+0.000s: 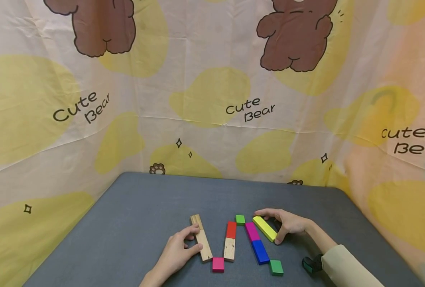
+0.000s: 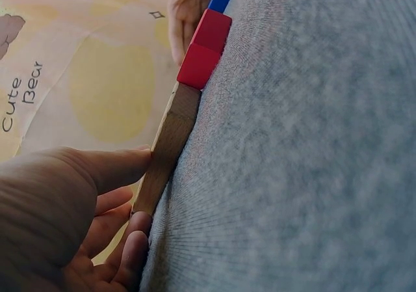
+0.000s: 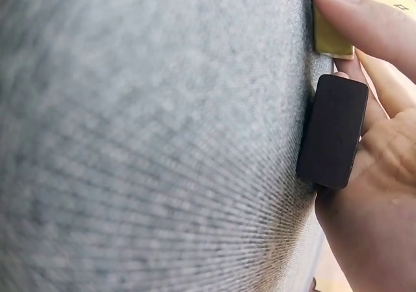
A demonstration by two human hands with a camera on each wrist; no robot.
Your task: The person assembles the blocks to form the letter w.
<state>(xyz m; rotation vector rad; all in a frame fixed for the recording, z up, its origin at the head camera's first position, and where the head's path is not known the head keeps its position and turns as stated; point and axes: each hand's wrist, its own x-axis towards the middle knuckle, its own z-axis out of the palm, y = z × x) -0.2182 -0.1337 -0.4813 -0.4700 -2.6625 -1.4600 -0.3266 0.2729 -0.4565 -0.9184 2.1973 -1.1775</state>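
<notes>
My left hand holds a plain wooden block between thumb and fingers; a second short wooden piece lies at its far end. In the left wrist view, the thumb presses the side of that wooden block. My right hand grips a yellow block lengthwise, thumb at the near end, fingers at the far end. This yellow block shows partly in the right wrist view, above a dark rectangular piece by the palm. Left of the yellow block lie a magenta block and a blue block.
Between the hands, a pink block, a wooden block, a red block and a green cube continue the zigzag. A green block touches the blue one's near end. A patterned cloth hangs behind the grey table.
</notes>
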